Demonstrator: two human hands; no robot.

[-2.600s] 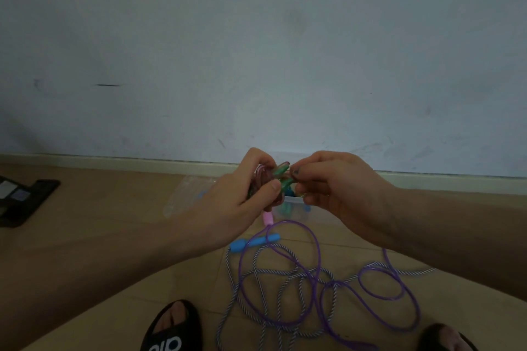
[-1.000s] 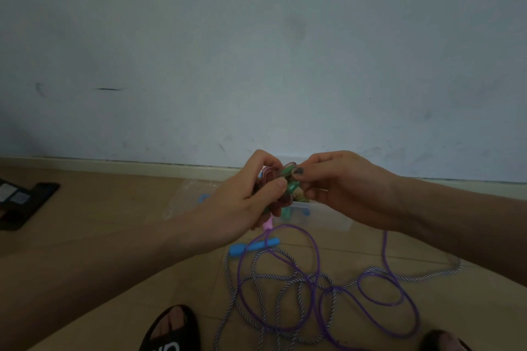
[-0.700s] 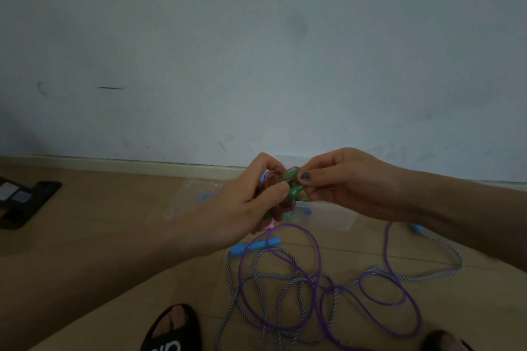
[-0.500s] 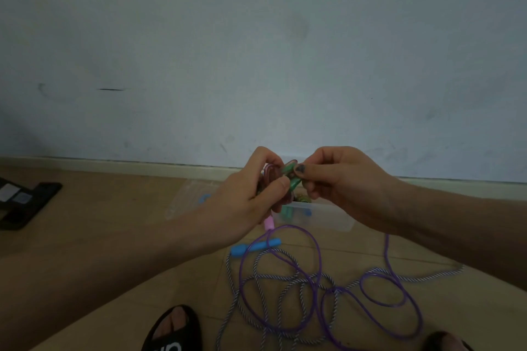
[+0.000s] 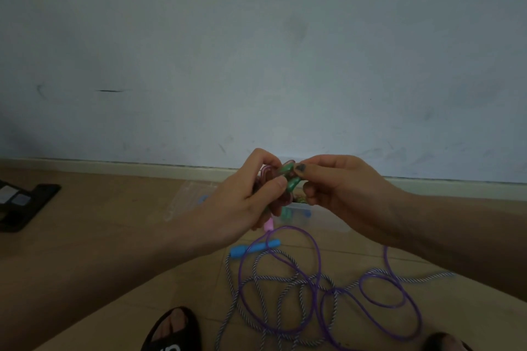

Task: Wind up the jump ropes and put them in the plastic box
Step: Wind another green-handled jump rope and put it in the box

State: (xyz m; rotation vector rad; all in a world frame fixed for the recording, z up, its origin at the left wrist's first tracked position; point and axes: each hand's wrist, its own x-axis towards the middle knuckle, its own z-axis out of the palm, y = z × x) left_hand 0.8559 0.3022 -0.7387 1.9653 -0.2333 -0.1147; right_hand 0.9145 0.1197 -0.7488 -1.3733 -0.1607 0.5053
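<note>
My left hand (image 5: 245, 202) grips a wound bundle of pink jump rope (image 5: 269, 179) with a pink handle hanging below it. My right hand (image 5: 339, 191) pinches the green rope end (image 5: 289, 177) at that bundle, thumb and fingers curled. Behind and below the hands stands the clear plastic box (image 5: 325, 215) on the floor, with a green piece inside. On the floor in front lie a purple rope (image 5: 315, 262) and a grey striped rope (image 5: 288, 288) tangled together, with a blue handle (image 5: 253, 248).
The clear box lid (image 5: 188, 199) lies flat to the left of the box. A black device (image 5: 20, 205) rests on the floor at far left. Two black sandals (image 5: 174, 330) show at the bottom edge. A pale wall rises behind a skirting board.
Both hands stay together at the bundle, shifting slightly. The right hand keeps working the green end around the pink coils; the ropes on the floor lie unchanged.
</note>
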